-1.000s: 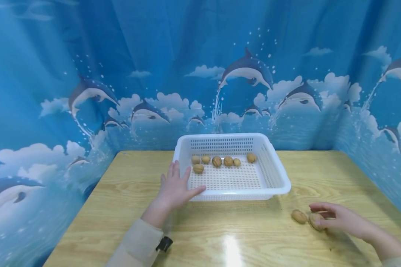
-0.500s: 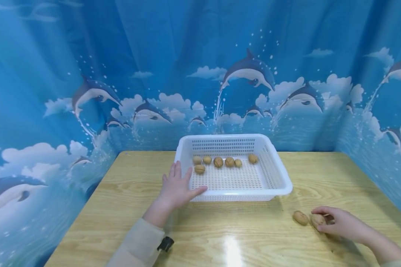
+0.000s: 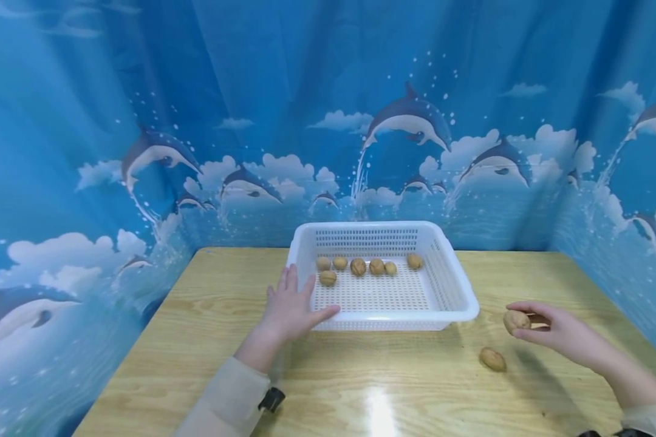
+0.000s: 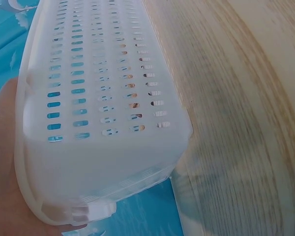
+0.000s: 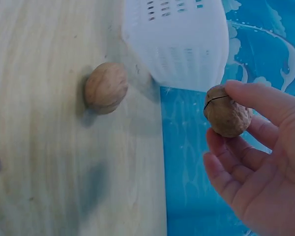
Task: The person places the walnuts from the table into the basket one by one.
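The left hand point(image 3: 290, 306) is resting against the near left corner of the white basket point(image 3: 454, 290), fingers lying straight along its left wall and the thumb stretching out across its front rim; it is gripping nothing, only touching the plastic. In the left wrist view the palm point(image 4: 5, 162) is pressing flat against the basket's slotted side point(image 4: 88, 98).

The basket itself is sitting on the wooden bench point(image 3: 197, 340), toward the far edge and in front of the blue dolphin curtain point(image 3: 142, 121). Seven walnuts point(image 3: 358, 266) are lying inside the basket, six strung in a row near its back wall and one just in front of the row's left end.

To the right of the basket, off its near right corner, a loose walnut point(image 3: 492, 359) is lying on the bench. Further right and above it, the right hand point(image 3: 557, 331) is hovering clear of the bench, its thumb and fingertips pinching a held walnut point(image 3: 516, 320), the other fingers curling loosely beneath. In the right wrist view the held walnut point(image 5: 227, 111) is showing its seam, well apart from the loose walnut point(image 5: 106, 87) below.
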The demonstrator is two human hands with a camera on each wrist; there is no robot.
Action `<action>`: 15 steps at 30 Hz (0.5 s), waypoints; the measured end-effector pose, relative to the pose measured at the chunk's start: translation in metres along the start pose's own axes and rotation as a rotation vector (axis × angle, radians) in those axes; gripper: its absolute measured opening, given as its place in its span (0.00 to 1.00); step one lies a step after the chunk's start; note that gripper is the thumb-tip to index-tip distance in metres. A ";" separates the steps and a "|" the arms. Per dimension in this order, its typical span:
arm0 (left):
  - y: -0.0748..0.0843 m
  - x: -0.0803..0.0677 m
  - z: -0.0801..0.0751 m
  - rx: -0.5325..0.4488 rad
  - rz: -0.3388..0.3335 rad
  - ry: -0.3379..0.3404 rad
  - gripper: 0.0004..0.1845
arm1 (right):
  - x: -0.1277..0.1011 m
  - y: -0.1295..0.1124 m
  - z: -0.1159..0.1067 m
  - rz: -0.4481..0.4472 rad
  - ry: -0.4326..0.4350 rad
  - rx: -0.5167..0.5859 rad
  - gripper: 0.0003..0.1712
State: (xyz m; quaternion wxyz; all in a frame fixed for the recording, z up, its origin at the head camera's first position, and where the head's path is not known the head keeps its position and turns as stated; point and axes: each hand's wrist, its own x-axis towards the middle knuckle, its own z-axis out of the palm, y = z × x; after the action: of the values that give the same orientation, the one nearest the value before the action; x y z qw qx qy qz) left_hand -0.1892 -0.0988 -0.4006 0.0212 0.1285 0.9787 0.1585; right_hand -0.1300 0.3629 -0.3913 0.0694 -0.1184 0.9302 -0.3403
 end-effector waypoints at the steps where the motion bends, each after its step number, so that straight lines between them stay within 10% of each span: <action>1: 0.000 0.000 0.000 -0.004 0.002 0.001 0.54 | 0.002 -0.003 -0.001 -0.012 0.015 0.005 0.30; 15: -0.001 0.001 0.003 -0.007 0.001 0.007 0.54 | 0.034 -0.044 0.006 -0.034 0.062 0.092 0.32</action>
State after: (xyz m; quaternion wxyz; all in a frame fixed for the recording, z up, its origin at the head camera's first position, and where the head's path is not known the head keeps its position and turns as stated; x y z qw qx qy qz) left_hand -0.1902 -0.0981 -0.4038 0.0180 0.1285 0.9782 0.1624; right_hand -0.1543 0.3177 -0.3688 0.0401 -0.1201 0.9132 -0.3873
